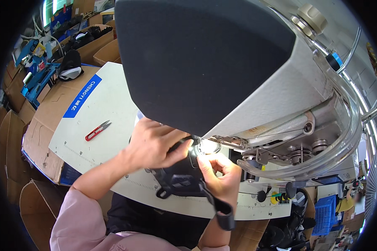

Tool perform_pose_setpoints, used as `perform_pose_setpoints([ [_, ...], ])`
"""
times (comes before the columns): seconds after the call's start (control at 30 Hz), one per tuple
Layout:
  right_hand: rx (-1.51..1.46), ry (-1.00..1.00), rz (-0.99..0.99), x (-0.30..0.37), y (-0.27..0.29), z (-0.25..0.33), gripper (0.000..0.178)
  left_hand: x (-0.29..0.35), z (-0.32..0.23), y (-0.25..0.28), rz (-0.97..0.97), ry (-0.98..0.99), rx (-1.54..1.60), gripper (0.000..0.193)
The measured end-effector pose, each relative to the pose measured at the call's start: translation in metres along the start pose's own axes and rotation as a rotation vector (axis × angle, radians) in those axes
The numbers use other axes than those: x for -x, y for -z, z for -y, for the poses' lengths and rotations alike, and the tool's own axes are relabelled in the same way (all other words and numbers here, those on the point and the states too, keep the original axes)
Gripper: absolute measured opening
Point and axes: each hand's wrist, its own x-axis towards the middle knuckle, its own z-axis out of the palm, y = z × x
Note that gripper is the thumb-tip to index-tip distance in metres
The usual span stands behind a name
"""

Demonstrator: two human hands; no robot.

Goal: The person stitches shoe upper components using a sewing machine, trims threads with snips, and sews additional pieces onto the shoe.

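A black fabric piece with straps (pixel 178 180) lies on the white table under the head of a sewing machine (pixel 272 92). My left hand (pixel 157 144) is closed on its upper left edge, thumb toward the lit needle area. From the right, my right hand (pixel 222 173) pinches the same piece close to that bright spot. A loose black strap (pixel 220 209) hangs past my right wrist toward the table's front edge. The needle and the exact point of contact are hidden by the machine head and my fingers.
Red-handled thread snips (pixel 97 130) lie on the white table (pixel 113 90) to the left. Cardboard boxes (pixel 40 203) stand beside the table. A clear tube (pixel 318 167) curves along the machine's right side. At the far right is a blue crate (pixel 324 215).
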Motion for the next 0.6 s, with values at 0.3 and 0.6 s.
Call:
perform_pose_setpoints([
  [0.3,-0.014,-0.141,0.113,-0.040,0.035,-0.022,0.012,0.013,-0.061,-0.008,-0.011,0.171,-0.326,0.029],
  [0.6,0.077,0.009,0.021,-0.018,0.025,-0.040,0.013,0.007,-0.046,-0.009,0.012,0.193,-0.257,0.024],
])
